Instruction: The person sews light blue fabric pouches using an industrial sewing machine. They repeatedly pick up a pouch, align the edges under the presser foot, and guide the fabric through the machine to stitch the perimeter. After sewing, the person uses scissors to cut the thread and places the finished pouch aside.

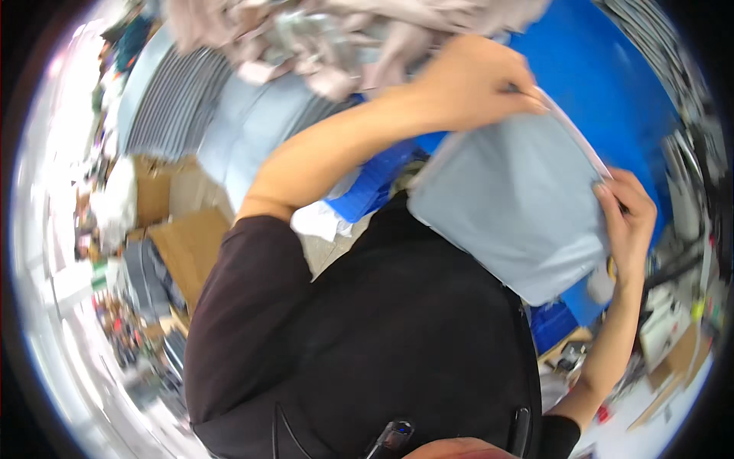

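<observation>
A flat grey bag-like piece [520,199] with rounded corners and a pale pinkish strip along its far edge hangs tilted in front of my body. My left hand [489,84] pinches one end of that strip. At the other end, my right hand [628,218] grips the same edge between thumb and fingers. The edge runs stretched between both hands. Its lower part lies close against my dark top. Whether the piece has an opening, I cannot tell.
Beyond my left arm, a heap of pinkish-beige cloth pieces [329,38] lies by the blue work surface [604,69]. Stacked grey pieces [180,103] stand at the left. Cardboard boxes [191,249] sit on the floor below, and more grey stacks [650,38] line the far right.
</observation>
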A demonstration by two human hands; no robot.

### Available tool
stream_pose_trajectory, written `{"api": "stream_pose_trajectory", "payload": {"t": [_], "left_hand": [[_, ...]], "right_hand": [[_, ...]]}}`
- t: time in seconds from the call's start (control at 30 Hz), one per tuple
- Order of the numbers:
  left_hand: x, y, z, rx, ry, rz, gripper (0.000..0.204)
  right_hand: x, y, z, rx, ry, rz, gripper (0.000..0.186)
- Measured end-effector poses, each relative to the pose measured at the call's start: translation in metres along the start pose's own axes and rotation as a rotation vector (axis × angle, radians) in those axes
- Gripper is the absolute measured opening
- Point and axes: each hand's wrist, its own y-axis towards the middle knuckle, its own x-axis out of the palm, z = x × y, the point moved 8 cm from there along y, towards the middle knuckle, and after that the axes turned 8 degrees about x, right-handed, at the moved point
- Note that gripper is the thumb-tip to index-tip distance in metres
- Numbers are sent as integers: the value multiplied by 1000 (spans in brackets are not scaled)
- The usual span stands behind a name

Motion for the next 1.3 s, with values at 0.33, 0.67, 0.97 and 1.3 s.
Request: {"api": "stream_pose_trajectory", "payload": {"t": [0.33, 0.67, 0.97, 1.3], "left_hand": [[-13, 18, 53, 99, -94, -124, 8], [-7, 12, 111, 700, 166, -78, 19], [-8, 16, 102, 583, 78, -69, 19], [-9, 17, 107, 575, 56, -56, 22]], "right_hand": [[-27, -44, -17, -78, 29, 121, 19], [-28, -60, 2, -94, 63, 115, 26], [-31, -62, 8, -62, 34, 148, 35], [-33, -63, 3, -65, 28, 164, 38]]}}
